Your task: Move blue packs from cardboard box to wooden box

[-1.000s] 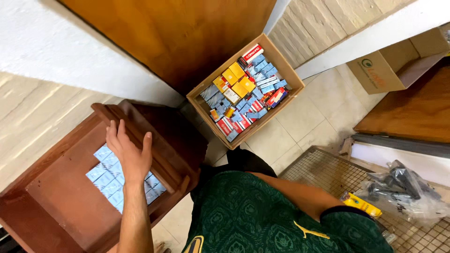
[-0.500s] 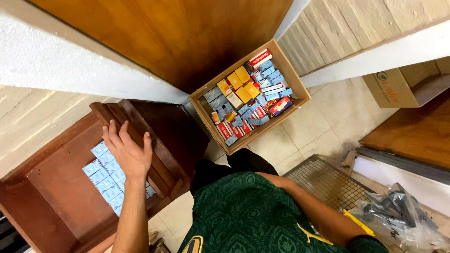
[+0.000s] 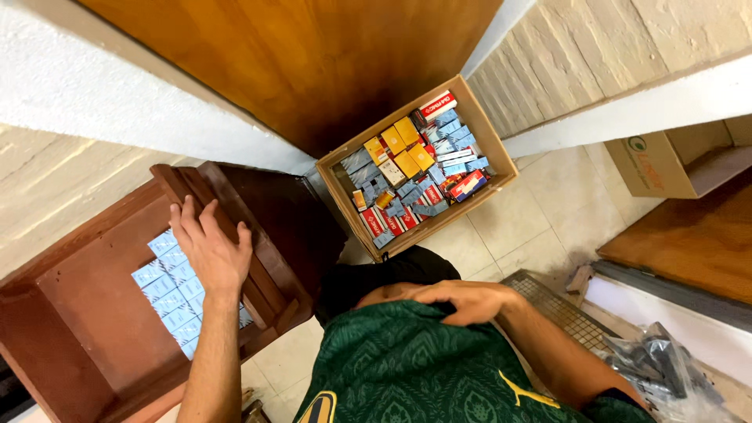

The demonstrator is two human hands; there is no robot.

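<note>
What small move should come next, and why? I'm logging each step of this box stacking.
Probably the right hand should reach to the carton for another small box. It is empty and rests against the green shirt, while the left hand lies flat on the stacked pale boxes in the wooden cabinet. The carton on the floor holds many small boxes.

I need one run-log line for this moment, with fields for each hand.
left hand: flat on pale blue boxes in wooden cabinet | right hand: empty, against green shirt | floor: open carton of small boxes
</note>
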